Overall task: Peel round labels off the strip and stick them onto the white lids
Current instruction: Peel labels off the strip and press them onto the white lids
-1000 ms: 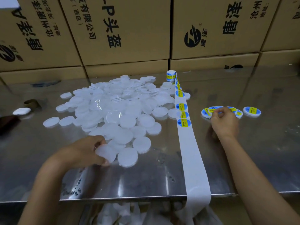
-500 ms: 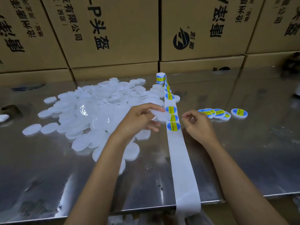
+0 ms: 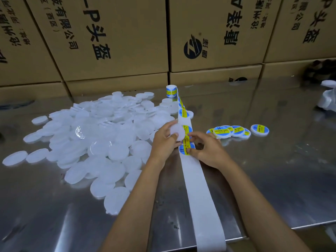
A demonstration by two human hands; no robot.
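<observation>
My left hand (image 3: pixel 163 140) grips one plain white lid (image 3: pixel 176 131) just left of the label strip (image 3: pixel 198 188). My right hand (image 3: pixel 205 148) rests on the strip, its fingertips pinching the edge of a round blue-and-yellow label (image 3: pixel 185 149). The white backing strip runs from a small label roll (image 3: pixel 171 90) at the back toward me and hangs over the table's front edge. A big heap of bare white lids (image 3: pixel 101 139) lies to the left. Several labelled lids (image 3: pixel 236 131) sit to the right of the strip.
The work surface is a shiny steel table (image 3: pixel 272 170). Stacked cardboard boxes (image 3: pixel 112 39) with printed characters wall off the back. Something white and crumpled (image 3: pixel 327 99) lies at the far right edge.
My left hand lifted a lid from the heap and brought it beside the strip. My right hand left the labelled lids and came to the strip, now pinching a label.
</observation>
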